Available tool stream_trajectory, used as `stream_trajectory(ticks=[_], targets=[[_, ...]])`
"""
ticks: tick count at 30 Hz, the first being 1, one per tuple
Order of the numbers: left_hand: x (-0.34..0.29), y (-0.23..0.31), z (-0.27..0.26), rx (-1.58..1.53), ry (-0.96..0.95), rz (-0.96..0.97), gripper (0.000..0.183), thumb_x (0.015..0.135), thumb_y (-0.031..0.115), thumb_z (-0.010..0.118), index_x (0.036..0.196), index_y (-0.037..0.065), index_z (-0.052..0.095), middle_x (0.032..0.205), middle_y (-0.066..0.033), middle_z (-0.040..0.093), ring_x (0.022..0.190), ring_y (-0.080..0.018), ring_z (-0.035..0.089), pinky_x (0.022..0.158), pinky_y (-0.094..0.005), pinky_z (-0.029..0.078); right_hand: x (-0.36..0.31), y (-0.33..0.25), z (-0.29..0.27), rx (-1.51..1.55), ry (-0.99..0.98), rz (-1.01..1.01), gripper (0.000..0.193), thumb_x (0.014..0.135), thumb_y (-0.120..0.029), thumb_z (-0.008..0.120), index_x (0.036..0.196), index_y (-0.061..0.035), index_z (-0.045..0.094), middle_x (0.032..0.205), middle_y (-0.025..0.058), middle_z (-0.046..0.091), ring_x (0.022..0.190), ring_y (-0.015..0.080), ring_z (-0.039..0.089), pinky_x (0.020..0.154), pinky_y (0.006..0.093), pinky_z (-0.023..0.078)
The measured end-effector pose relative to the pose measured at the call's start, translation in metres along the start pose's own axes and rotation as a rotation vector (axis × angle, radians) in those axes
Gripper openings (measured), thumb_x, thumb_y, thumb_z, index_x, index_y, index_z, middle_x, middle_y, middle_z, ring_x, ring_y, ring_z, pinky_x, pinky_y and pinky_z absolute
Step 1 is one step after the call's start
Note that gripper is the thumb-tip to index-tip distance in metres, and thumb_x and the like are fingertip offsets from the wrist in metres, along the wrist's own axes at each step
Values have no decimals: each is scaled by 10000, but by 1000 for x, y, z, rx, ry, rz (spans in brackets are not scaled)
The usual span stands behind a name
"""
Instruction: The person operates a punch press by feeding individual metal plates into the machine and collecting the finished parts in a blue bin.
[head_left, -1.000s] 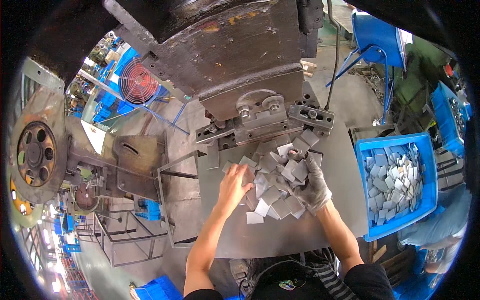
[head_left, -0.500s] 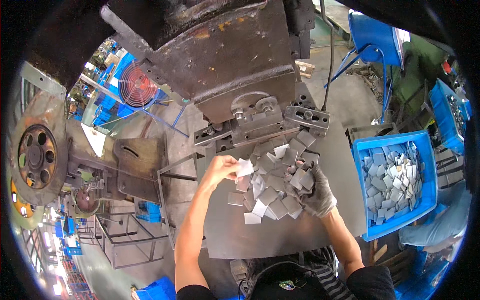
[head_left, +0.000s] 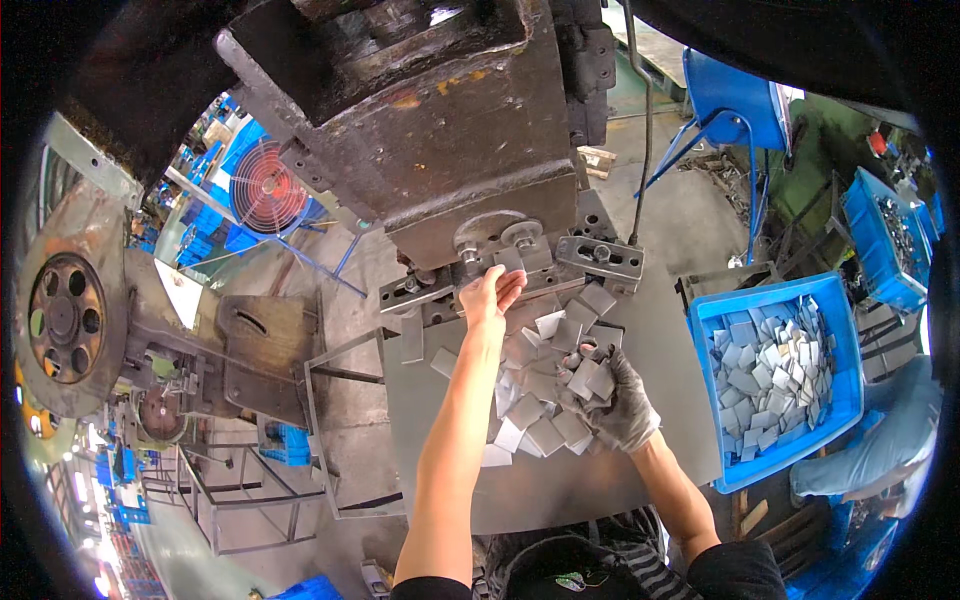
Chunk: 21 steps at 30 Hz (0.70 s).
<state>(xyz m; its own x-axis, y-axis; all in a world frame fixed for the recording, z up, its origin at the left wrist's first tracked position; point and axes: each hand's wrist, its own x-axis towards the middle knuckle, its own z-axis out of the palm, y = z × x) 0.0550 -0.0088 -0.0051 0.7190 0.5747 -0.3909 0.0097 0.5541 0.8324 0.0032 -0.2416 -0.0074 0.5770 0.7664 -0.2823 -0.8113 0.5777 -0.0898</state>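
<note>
My bare left hand (head_left: 488, 293) reaches up to the press tooling (head_left: 512, 245), pinching a small square metal plate (head_left: 510, 260) at its fingertips. Whether that plate touches the tooling, I cannot tell. My right hand (head_left: 628, 402), in a worn grey glove, is closed round several similar metal plates (head_left: 590, 381) at the right side of a loose pile (head_left: 545, 434). This pile of flat grey squares lies on a metal table (head_left: 640, 485) below the press. My left forearm covers part of the pile.
A large dark press (head_left: 470, 130) stands over the table's far edge, with clamp bars (head_left: 600, 256) beside its tooling. A blue bin (head_left: 855, 400) full of metal plates stands at the right, near another person's leg (head_left: 870, 440). Farther back are a blue chair (head_left: 735, 95) and a fan (head_left: 268, 187).
My left hand has moved up and right from the pile's left side to the press tooling, carrying a plate. My right hand stays by the pile with its plates.
</note>
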Motion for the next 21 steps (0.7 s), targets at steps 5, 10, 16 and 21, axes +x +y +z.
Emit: stream_trajectory(ticks=[5, 10, 16, 21], targets=[[1, -3, 1, -21, 17, -2, 184, 796, 132, 613, 824, -41, 557, 833, -201, 655, 700, -241, 667, 583, -260, 557, 1, -2, -6, 37, -27, 24, 360, 853, -381, 567, 1064, -91, 539, 1020, 129, 579, 969, 296, 562, 832, 457, 498], [0, -4, 0, -30, 10, 8, 181, 799, 125, 610, 829, -43, 550, 831, -201, 655, 706, -247, 668, 581, -260, 558, 1, -2, -8, 2, 9, 8, 396, 865, -413, 536, 1095, -92, 508, 1034, 134, 592, 945, 282, 593, 821, 472, 501], [-4, -1, -3, -24, 15, 38, 146, 820, 127, 594, 788, -11, 561, 786, -163, 659, 637, -209, 656, 527, -241, 528, 3, 2, -7, -32, -12, 12, 422, 863, -433, 529, 1109, -91, 514, 1085, 130, 574, 993, 285, 571, 854, 476, 483], [-47, 13, -21, 535, -450, -32, 211, 790, 213, 660, 752, 11, 611, 648, -63, 603, 547, -119, 569, 503, -227, 455, 21, -8, -2, -43, 19, -83, 442, 851, -432, 550, 1127, -88, 518, 1121, 132, 557, 1054, 304, 536, 892, 504, 454]])
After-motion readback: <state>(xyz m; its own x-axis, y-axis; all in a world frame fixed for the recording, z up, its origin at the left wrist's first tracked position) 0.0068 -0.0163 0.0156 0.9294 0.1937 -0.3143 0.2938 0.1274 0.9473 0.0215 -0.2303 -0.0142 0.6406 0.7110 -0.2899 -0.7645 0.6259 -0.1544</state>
